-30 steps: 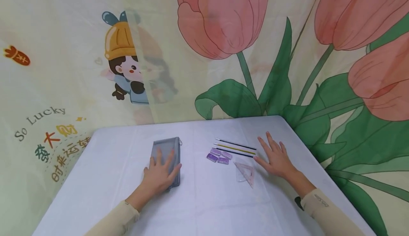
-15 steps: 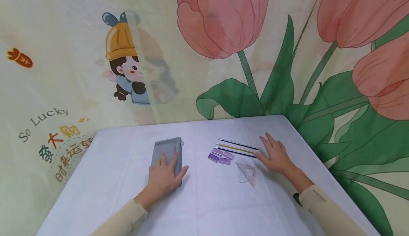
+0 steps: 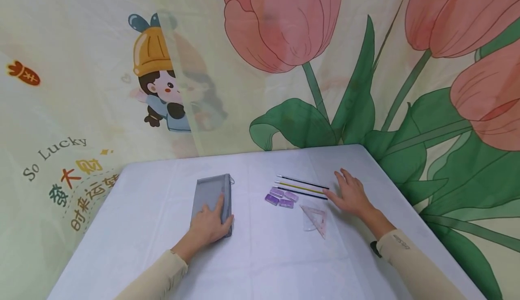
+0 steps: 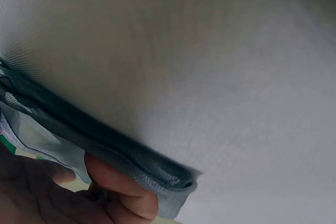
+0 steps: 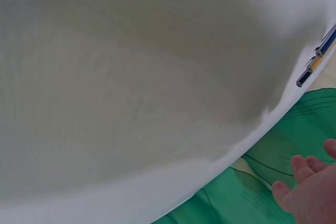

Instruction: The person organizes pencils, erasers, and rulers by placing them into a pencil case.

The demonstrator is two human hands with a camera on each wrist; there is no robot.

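Note:
A grey mesh pencil case lies flat left of the table's middle. My left hand rests on its near half. The index finger is stretched along the top, the thumb lies at the right edge, and the other fingers are bent. The left wrist view shows the thumb against the zipped edge of the pencil case. My right hand hovers with relaxed fingers just beyond the right ends of three pencils, holding nothing. Below the pencils are several purple erasers and a clear set square.
Partly under the set square is a clear protractor. All these things lie on a white-covered table. Behind the table hangs a cloth backdrop printed with tulips and a cartoon figure.
The left hand's spread fingers have drawn in, leaving the index finger extended on the pencil case. The right hand's fingers have closed up slightly, shifting a little to the right. The laid-out items stay put.

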